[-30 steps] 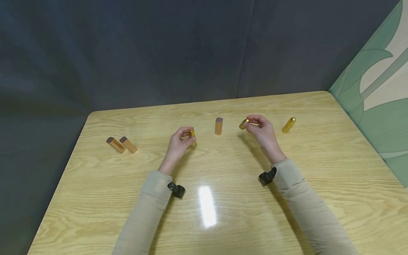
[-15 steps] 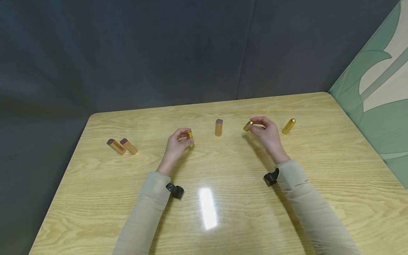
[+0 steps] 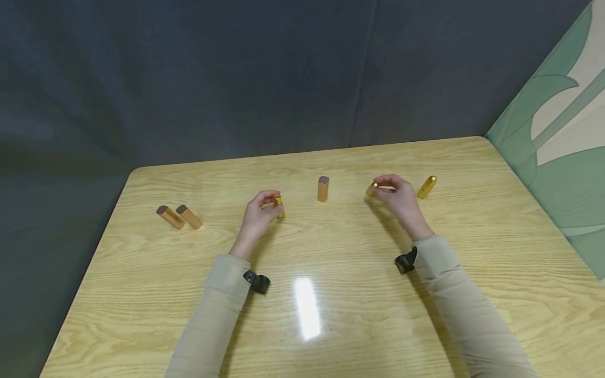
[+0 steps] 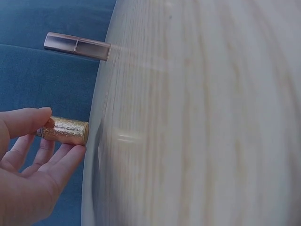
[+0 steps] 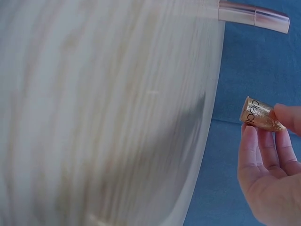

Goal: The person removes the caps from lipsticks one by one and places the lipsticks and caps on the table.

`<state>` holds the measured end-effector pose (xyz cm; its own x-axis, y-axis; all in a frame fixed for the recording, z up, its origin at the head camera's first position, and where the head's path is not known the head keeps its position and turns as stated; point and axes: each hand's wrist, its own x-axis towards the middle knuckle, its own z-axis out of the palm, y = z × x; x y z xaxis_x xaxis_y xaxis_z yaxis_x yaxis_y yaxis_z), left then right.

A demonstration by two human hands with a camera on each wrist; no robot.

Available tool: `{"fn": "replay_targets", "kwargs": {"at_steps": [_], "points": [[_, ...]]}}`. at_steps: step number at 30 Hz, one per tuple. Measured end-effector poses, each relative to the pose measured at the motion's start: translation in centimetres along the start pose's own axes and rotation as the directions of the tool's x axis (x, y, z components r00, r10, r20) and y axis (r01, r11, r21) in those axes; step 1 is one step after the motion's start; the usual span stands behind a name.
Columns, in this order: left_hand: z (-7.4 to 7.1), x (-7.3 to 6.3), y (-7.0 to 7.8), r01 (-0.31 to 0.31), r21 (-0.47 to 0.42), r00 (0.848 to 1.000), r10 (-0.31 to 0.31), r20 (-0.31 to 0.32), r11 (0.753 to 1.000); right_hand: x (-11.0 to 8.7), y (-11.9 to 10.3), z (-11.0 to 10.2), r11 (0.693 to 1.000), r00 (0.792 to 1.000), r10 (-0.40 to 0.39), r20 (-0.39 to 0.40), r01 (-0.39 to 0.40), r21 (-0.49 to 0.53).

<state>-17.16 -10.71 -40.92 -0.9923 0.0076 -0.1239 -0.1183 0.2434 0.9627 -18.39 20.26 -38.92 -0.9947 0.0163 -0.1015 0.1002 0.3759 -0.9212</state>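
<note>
"What does the left grip point(image 3: 257, 218) have?"
"It pinches a gold tube point(image 4: 68, 131), just left of the middle of the head frame."
"And the right grip point(image 3: 399, 198)?"
"It pinches a short gold piece point(image 5: 258, 114) with black letters, right of the middle. A copper tube point(image 3: 323, 190) is on the bench point(image 3: 354, 325) between them."
"Others?"
"Two more copper tubes point(image 3: 190, 217) at left, another gold one point(image 3: 426, 187) at right."

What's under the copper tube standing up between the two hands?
The copper tube stands on the wooden table, whose yellowish grain shows around it. The spot right under its base is covered and can't be seen.
</note>
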Motion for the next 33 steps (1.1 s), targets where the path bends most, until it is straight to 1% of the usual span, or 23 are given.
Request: {"fn": "replay_targets", "kwargs": {"at_steps": [4,8,15,20,33], "points": [[-0.1,0.1,0.0,-0.002,-0.002,1.000,0.002,-0.002,1.000,0.1,0.1,-0.3,0.999,1.000,0.016,0.022,-0.015,-0.033],[-0.2,0.1,0.1,-0.001,0.003,1.000,0.001,0.002,1.000,0.2,0.2,-0.6,0.998,1.000,0.017,0.023,-0.015,-0.065],[-0.2,0.1,-0.1,0.015,-0.011,1.000,-0.015,-0.004,1.000,0.4,0.7,-0.8,0.998,0.998,0.027,0.049,-0.023,-0.064],[-0.3,0.0,-0.1,0.018,-0.027,1.000,-0.018,0.000,0.999,0.4,0.9,-1.1,0.995,0.998,0.034,0.061,-0.028,-0.091],[-0.3,0.0,-0.1,0.026,-0.023,1.000,-0.026,-0.001,0.999,0.3,0.8,-1.3,0.992,0.995,0.048,0.085,-0.038,-0.120]]}}
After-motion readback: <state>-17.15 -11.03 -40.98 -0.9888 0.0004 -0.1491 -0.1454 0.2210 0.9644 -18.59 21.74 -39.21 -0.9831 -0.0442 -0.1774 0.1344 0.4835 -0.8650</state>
